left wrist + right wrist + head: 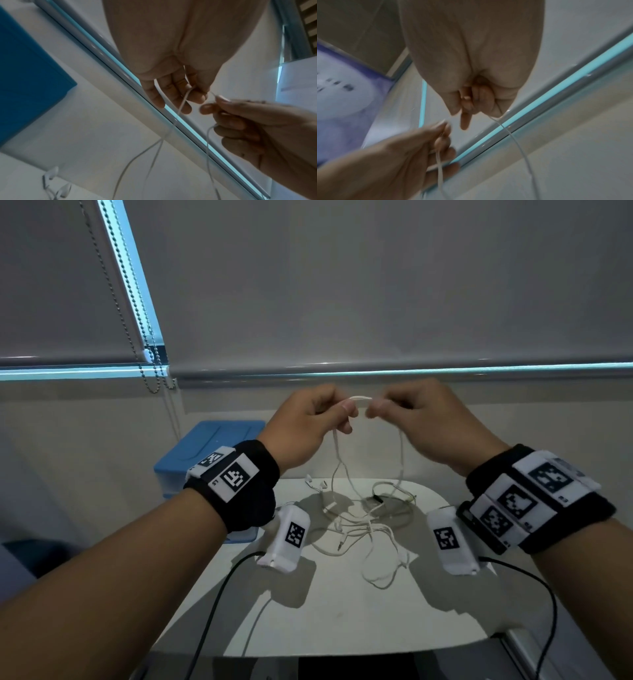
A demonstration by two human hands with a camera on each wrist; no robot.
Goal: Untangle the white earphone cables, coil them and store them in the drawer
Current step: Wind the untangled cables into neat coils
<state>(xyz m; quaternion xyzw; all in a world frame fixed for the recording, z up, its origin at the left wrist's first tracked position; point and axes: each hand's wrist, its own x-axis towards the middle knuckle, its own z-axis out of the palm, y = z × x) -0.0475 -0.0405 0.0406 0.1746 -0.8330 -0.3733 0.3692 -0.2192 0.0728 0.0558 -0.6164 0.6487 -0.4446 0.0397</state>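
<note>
Both hands are raised above the white table and pinch one short stretch of white earphone cable between them. My left hand pinches its left end between thumb and forefinger, and my right hand pinches the right end the same way. From each hand a strand hangs down to a tangled heap of white cables on the table. In the left wrist view the cable runs down across the curled fingers. The right wrist view shows a strand dropping from the right hand.
A blue drawer box stands at the table's back left, next to my left wrist. Two earbuds lie at the table's far edge. Black wires trail from the wrist cameras over the table. A roller blind and bead chain hang behind.
</note>
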